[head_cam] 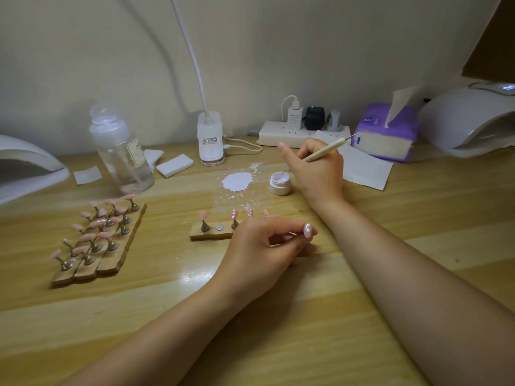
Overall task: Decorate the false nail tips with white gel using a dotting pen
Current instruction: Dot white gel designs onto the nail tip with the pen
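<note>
The left hand (pixel 259 246) is nearest, low on the wooden table (pixel 362 316). Its fingers are curled, and they pinch a pink nail tip (pixel 307 230) with white dots on it. The tip sits at the fingertips, just in front of a small wooden stand (pixel 211 234).

That stand holds more pink nail tips (pixel 233 214) on little metal posts. Some of them have white dots too. One round metal spot on the stand has no post.

The right hand (pixel 316 169) is farther back. It holds the dotting pen (pixel 324 149) tight in its fingers. The lower end of the pen dips into the small white jar of gel (pixel 280 183). The jar is open and stands just beside the hand.

Left of the jar is a splat of white stuff (pixel 238 181) on a clear sheet.

Far to the left is a bigger wooden stand (pixel 111 263) full of plain pink tips (pixel 97 224). Behind it stands a clear pump bottle (pixel 122 154).

At the back are a white lamp base (pixel 211 140), a power strip (pixel 281 133) with plugs, and a purple tissue pack (pixel 386 133). A sheet of paper (pixel 365 168) lies by the right hand. A white nail dryer (pixel 468 121) sits at the far right, and another one (pixel 25 168) sits at the far left
</note>
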`<state>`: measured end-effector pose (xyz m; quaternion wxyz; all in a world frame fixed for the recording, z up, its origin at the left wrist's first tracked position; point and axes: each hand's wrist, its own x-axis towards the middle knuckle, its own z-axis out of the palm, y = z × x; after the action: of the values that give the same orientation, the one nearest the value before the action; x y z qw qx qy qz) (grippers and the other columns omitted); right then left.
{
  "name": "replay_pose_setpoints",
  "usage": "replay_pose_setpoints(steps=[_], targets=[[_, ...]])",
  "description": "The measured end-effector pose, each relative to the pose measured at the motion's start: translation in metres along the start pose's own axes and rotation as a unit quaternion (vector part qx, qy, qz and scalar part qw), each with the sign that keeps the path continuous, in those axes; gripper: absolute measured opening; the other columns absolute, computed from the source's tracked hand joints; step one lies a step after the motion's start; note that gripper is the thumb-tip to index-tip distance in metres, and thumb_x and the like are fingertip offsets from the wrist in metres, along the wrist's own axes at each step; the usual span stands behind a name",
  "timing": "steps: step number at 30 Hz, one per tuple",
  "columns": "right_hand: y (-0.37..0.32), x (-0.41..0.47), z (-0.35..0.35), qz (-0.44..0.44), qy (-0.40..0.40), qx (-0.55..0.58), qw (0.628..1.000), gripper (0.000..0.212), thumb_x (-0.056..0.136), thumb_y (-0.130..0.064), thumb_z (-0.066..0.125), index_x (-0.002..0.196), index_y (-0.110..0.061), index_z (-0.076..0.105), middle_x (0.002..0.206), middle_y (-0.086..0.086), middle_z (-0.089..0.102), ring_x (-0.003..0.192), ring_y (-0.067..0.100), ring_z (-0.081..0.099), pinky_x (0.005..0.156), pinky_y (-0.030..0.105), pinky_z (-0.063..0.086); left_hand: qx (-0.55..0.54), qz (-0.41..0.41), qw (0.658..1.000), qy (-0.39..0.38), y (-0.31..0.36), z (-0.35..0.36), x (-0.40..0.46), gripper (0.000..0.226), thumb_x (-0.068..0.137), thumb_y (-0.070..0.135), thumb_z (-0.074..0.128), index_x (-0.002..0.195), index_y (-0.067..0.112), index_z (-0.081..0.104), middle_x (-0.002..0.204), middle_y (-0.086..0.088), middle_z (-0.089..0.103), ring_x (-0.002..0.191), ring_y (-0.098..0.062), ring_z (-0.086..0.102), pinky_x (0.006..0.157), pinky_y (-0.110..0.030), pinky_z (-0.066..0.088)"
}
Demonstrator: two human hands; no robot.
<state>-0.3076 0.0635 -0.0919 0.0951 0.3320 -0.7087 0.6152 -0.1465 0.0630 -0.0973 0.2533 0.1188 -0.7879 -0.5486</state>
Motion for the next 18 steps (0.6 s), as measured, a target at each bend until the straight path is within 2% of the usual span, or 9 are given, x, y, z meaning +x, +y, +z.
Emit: replay_pose_setpoints(steps=[3, 6, 9, 12, 15, 17, 18], targets=[[-0.001, -0.001, -0.001, 0.008, 0.009, 0.003, 1.000, 0.051, 0.079, -0.035, 0.070, 0.047, -0.021, 0.034, 0.042, -0.006, 0.039, 0.047, 0.010, 0.041, 0.053, 0.028, 0.036, 0.000, 0.002, 1.000, 0.002, 0.001, 0.000, -0.001, 0.011, 0.083, 0.015, 0.065, 0.074, 0.018, 0.070, 0.075, 0.002, 0.072, 0.076, -0.019, 0.070, 0.066, -0.033, 0.057], [-0.001, -0.002, -0.001, 0.012, 0.013, 0.000, 1.000, 0.051, 0.080, -0.036, 0.069, 0.046, -0.021, 0.034, 0.042, -0.005, 0.041, 0.051, 0.017, 0.049, 0.053, 0.027, 0.036, 0.001, 0.007, 1.000, 0.000, 0.001, -0.001, 0.000, 0.012, 0.083, 0.015, 0.065, 0.072, 0.019, 0.070, 0.077, 0.001, 0.072, 0.078, -0.024, 0.068, 0.067, -0.037, 0.057], [-0.007, -0.003, -0.004, 0.021, 0.027, 0.015, 0.999, 0.050, 0.082, -0.035, 0.067, 0.047, -0.020, 0.035, 0.042, -0.006, 0.041, 0.051, 0.016, 0.049, 0.056, 0.028, 0.038, -0.009, 0.003, 1.000, -0.001, 0.002, 0.000, 0.000, 0.012, 0.082, 0.015, 0.065, 0.073, 0.020, 0.070, 0.076, 0.002, 0.072, 0.078, -0.024, 0.068, 0.065, -0.030, 0.057], [-0.029, 0.002, -0.012, 0.043, 0.039, 0.110, 0.992, 0.043, 0.084, -0.034, 0.065, 0.052, -0.018, 0.041, 0.045, -0.003, 0.051, 0.052, 0.018, 0.058, 0.059, 0.031, 0.047, -0.015, -0.002, 1.000, 0.002, 0.002, 0.000, -0.001, 0.013, 0.081, 0.014, 0.066, 0.071, 0.020, 0.071, 0.076, 0.001, 0.071, 0.079, -0.024, 0.068, 0.061, -0.023, 0.055], [-0.060, 0.014, -0.026, 0.067, 0.059, 0.254, 0.963, 0.030, 0.085, -0.029, 0.065, 0.063, -0.017, 0.049, 0.048, -0.008, 0.057, 0.046, 0.004, 0.055, 0.053, 0.018, 0.045, -0.048, -0.022, 0.999, 0.004, 0.002, -0.001, -0.002, 0.011, 0.081, 0.015, 0.067, 0.076, 0.022, 0.074, 0.078, -0.002, 0.071, 0.077, -0.019, 0.070, 0.060, -0.020, 0.054], [-0.074, 0.012, -0.040, 0.066, 0.021, 0.266, 0.962, 0.026, 0.084, -0.027, 0.067, 0.065, -0.017, 0.053, 0.048, -0.011, 0.057, 0.051, 0.002, 0.053, 0.056, 0.014, 0.043, -0.047, -0.026, 0.999, 0.004, 0.001, -0.001, -0.001, 0.009, 0.080, 0.016, 0.067, 0.079, 0.020, 0.074, 0.079, -0.003, 0.071, 0.078, -0.022, 0.070, 0.061, -0.023, 0.055], [-0.075, 0.006, -0.047, 0.064, -0.017, 0.255, 0.965, 0.026, 0.083, -0.028, 0.068, 0.062, -0.019, 0.054, 0.049, -0.011, 0.057, 0.054, 0.003, 0.053, 0.061, 0.016, 0.044, -0.043, -0.023, 0.999, 0.005, 0.001, 0.000, -0.001, 0.008, 0.080, 0.016, 0.067, 0.079, 0.020, 0.074, 0.079, -0.002, 0.072, 0.078, -0.022, 0.070, 0.062, -0.023, 0.056]])
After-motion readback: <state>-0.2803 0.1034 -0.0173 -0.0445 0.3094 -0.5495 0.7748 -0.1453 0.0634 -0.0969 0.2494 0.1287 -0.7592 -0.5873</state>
